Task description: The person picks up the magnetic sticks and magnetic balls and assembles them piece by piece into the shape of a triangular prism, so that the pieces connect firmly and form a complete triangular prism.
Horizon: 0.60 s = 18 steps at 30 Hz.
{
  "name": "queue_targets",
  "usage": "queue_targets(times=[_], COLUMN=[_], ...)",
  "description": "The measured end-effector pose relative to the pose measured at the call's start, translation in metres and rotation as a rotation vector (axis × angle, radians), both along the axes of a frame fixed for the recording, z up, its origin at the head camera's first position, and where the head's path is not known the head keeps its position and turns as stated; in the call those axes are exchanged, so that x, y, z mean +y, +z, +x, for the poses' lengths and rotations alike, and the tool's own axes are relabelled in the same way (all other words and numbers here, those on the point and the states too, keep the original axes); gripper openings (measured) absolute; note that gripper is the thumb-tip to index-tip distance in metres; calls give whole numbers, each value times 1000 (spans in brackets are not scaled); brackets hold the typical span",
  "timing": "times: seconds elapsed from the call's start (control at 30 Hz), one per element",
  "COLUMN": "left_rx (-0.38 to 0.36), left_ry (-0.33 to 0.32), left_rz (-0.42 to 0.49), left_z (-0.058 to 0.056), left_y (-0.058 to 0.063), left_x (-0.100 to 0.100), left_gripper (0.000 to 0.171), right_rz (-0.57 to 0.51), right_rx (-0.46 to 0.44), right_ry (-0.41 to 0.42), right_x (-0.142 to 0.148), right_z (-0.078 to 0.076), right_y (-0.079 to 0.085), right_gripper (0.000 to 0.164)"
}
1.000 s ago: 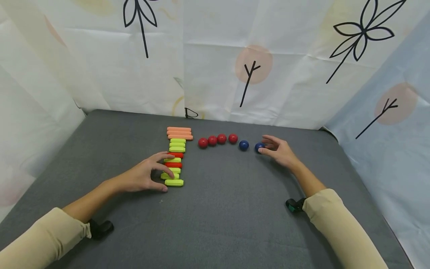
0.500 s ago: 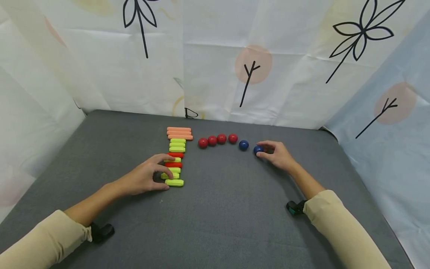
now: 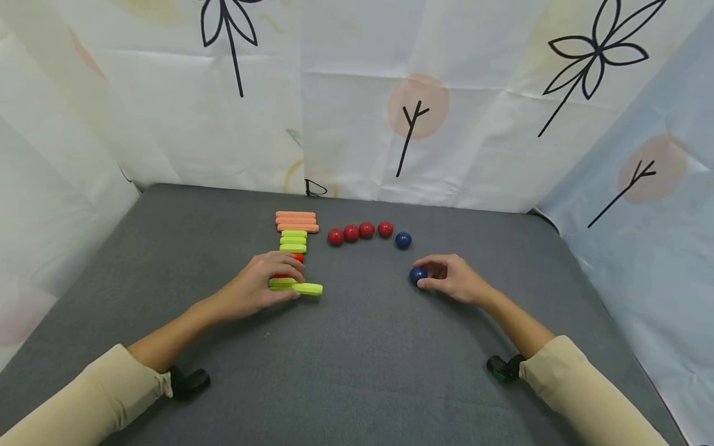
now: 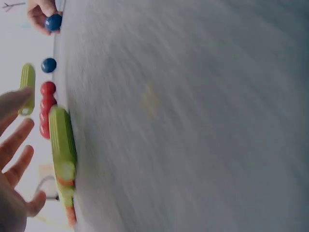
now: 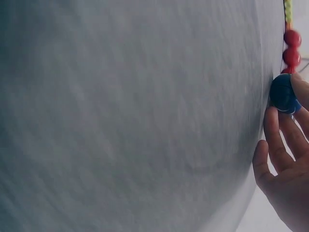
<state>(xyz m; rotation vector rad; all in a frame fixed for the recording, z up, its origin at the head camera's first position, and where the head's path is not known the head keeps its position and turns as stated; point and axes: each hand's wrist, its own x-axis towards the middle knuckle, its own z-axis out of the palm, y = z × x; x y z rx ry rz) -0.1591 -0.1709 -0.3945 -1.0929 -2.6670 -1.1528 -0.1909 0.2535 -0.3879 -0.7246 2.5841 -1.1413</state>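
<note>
My left hand pinches a ridged yellow-green stick between thumb and fingers. In the left wrist view that stick is raised above the table. Below the fingers lies the rest of a column of sticks, partly hidden: a yellow-green one and a red one show. On the right, my right hand grips a dark blue ball with thumb and fingertips. The right wrist view shows the ball low, near the cloth; whether it touches is unclear.
Beyond the left hand, several yellow-green sticks and orange sticks continue the column. Several red balls and another blue ball form a row to its right. Printed curtains bound the grey cloth-covered table.
My left hand has taken the nearest yellow-green stick and moved it slightly right and away from me. My right hand has closed on the blue ball and brought it nearer to me, slightly left.
</note>
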Motion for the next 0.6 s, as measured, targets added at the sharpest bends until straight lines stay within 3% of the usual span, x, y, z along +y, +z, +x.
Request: queue_targets(times=[0.1, 0.27, 0.47, 0.6], left_rx=[21, -46, -115, -138], left_ry=[12, 19, 40, 20], left_rz=[36, 54, 18, -17], left_z=[-3, -8, -18, -23], left_y=[2, 2, -2, -4], left_x=[15, 43, 75, 94], left_gripper=[25, 26, 23, 21], right_rz=[-22, -35, -24, -15], right_rx=[5, 15, 4, -1], right_ry=[29, 37, 66, 96], right_x=[-5, -13, -20, -26], right_z=[5, 11, 14, 14], right_y=[-1, -4, -4, -2], right_gripper=[36, 35, 35, 36])
